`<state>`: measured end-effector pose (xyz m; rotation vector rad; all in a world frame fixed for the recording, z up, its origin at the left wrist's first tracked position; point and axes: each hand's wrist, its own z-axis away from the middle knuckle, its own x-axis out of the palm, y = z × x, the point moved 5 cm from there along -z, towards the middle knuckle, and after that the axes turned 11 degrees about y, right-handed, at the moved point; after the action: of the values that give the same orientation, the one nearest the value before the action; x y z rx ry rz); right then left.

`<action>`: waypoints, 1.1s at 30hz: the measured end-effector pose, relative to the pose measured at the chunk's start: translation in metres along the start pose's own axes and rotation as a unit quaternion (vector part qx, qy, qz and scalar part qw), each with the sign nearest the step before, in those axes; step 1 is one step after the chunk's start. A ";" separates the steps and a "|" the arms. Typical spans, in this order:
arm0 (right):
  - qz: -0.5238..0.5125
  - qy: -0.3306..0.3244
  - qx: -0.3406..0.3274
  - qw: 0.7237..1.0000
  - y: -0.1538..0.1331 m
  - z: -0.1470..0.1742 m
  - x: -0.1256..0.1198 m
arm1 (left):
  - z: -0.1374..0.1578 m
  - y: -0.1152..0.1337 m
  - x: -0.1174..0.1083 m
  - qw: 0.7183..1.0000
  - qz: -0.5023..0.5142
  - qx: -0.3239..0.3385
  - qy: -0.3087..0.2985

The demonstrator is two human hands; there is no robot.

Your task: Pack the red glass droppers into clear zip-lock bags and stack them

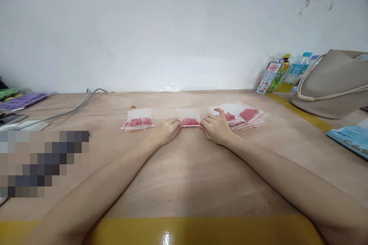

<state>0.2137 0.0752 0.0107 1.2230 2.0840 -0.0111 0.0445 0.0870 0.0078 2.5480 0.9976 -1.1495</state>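
Observation:
Between my hands lies a small clear zip bag point(189, 116) with several red pieces along its near edge. My left hand point(166, 131) pinches its near left corner, fingers closed. On the opposite corner, my right hand point(216, 127) grips the same edge between thumb and fingers, its index finger raised and bent. Another bag of red pieces point(138, 118) lies flat to the left, apart from my hand. Just beyond my right hand, overlapping bags point(249, 115) with red pieces form a loose pile. What the red pieces are, I cannot tell.
A grey cable point(71, 107) crosses the table at left, near purple packets point(24, 100). Bottles and a carton point(268, 77) stand by the wall at right, beside a grey bag point(333, 84). A blue packet point(349, 138) lies at the right edge. Yellow tape point(184, 231) runs along the front.

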 end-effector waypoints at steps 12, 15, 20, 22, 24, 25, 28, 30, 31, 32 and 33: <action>-0.023 0.059 -0.048 0.997 -0.004 -0.002 -0.005 | -0.013 0.014 0.003 0.997 -0.006 0.050 0.066; -0.031 0.069 -0.061 0.995 -0.006 -0.005 -0.008 | -0.021 0.023 0.013 0.994 -0.001 0.086 0.072; -0.041 0.079 -0.063 0.994 -0.006 -0.004 -0.006 | -0.029 0.029 0.022 0.987 -0.014 0.140 0.079; -0.044 0.084 -0.063 0.993 -0.005 -0.004 -0.004 | -0.030 0.030 0.024 0.984 -0.022 0.157 0.080; -0.042 0.092 -0.064 0.993 -0.005 -0.005 -0.003 | -0.031 0.031 0.025 0.982 -0.030 0.168 0.081; -0.040 0.096 -0.064 0.992 -0.006 -0.005 -0.002 | -0.031 0.031 0.025 0.981 -0.034 0.173 0.081; -0.033 0.097 -0.060 0.993 -0.007 -0.006 -0.001 | -0.032 0.031 0.026 0.979 -0.043 0.183 0.081; -0.031 0.087 -0.055 0.994 -0.007 -0.007 0.000 | -0.033 0.032 0.026 0.978 -0.049 0.188 0.081; -0.030 0.083 -0.053 0.995 -0.007 -0.007 0.000 | -0.033 0.032 0.025 0.977 -0.052 0.188 0.082; -0.029 0.079 -0.050 0.995 -0.007 -0.007 0.000 | -0.033 0.031 0.025 0.977 -0.054 0.187 0.083; -0.029 0.076 -0.049 0.996 -0.007 -0.007 -0.001 | -0.033 0.031 0.024 0.977 -0.058 0.185 0.085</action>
<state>0.2046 0.0729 0.0139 1.1358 2.2220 0.1604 0.0953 0.0889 0.0097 2.9566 1.0683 -1.2691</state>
